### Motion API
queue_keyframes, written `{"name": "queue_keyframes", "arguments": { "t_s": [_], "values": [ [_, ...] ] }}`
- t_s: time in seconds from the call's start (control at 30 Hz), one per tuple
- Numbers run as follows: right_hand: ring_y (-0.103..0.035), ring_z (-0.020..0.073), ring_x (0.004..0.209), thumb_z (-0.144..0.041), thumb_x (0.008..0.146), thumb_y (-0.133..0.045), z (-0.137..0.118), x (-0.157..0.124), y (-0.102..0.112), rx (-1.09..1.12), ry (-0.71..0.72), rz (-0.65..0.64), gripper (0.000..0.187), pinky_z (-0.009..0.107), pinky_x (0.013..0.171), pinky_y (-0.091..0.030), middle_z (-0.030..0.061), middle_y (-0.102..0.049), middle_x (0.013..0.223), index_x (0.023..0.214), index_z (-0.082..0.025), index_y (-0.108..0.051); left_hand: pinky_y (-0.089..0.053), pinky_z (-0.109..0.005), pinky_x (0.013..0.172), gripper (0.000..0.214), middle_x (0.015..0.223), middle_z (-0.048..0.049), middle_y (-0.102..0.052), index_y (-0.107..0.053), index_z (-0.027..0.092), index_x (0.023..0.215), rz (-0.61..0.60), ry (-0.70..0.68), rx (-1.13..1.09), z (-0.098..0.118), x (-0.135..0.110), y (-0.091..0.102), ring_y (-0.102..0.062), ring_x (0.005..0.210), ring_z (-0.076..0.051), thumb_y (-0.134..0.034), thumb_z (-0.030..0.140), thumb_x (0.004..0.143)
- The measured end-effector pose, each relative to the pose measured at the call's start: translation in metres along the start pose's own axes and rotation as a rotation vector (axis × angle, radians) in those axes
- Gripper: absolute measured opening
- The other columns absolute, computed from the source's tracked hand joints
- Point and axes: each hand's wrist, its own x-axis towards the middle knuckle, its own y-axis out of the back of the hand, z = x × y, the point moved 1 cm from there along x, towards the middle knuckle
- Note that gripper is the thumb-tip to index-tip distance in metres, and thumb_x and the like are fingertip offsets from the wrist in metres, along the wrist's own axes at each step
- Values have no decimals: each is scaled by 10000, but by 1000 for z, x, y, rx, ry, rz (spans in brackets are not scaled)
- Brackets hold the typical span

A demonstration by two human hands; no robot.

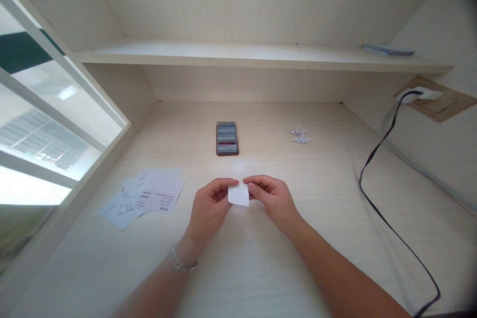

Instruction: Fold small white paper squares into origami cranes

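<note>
Forearms (335, 278) enter at the bottom of my feed, with a metal bracelet (182, 260) on the left wrist. My left hand (208, 206) and right hand (275, 199) meet just in front of a phone (227, 138), its face blurred. The fingers (257, 190) of both hands are closed in a pinch on a small white paper slip (238, 195), one hand at each upper corner. Left of the phone and nearer to me lies a loose spread of printed paper sheets (152, 194). To its right sit small folded paper pieces (298, 134), and farther right a black cable (376, 194) crosses the surface (316, 238) from a wall socket (419, 94). A shelf (238, 54) spans above the phone.

The slip is small and light, so if I slacken either pinch, it could twist or drop. Pulling unevenly could crease or tear it. A wide swing of my right arm could snag the cable, and drifting left could scatter the sheets.
</note>
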Motion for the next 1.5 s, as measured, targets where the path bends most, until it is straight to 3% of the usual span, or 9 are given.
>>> {"name": "queue_keyframes", "arguments": {
  "t_s": [0.47,0.73,0.97,1.5],
  "values": [
    [-601,132,646,-313,674,-684,1,0,-2,51,-74,-79,198,292,628,-523,13,-656,705,811,-170,-679,-518,-290,718,203,880,-65,-703,-676,164,864,-13,0,76,3,-2,0,-651,792,-189,-676,236,674],
    [-584,112,601,-332,663,-695,2,1,-4,62,-112,-110,203,265,595,-507,2,-640,680,765,-159,-660,-498,-256,679,136,813,-54,-694,-687,163,815,9,-84,179,6,-5,-1,-638,740,-168,-665,213,691],
    [-558,96,568,-354,677,-684,0,0,-6,51,-96,-83,214,229,537,-480,-8,-615,653,753,-158,-640,-476,-232,626,127,773,-16,-679,-659,184,816,86,-115,254,5,-8,-6,-614,693,-145,-622,149,700],
    [-571,101,549,-367,673,-682,3,1,-4,18,-117,-66,232,221,510,-473,0,-625,635,768,-157,-654,-462,-233,653,140,792,-11,-665,-638,181,832,42,-105,253,7,-5,-6,-600,722,-143,-603,141,703]
  ]
}}
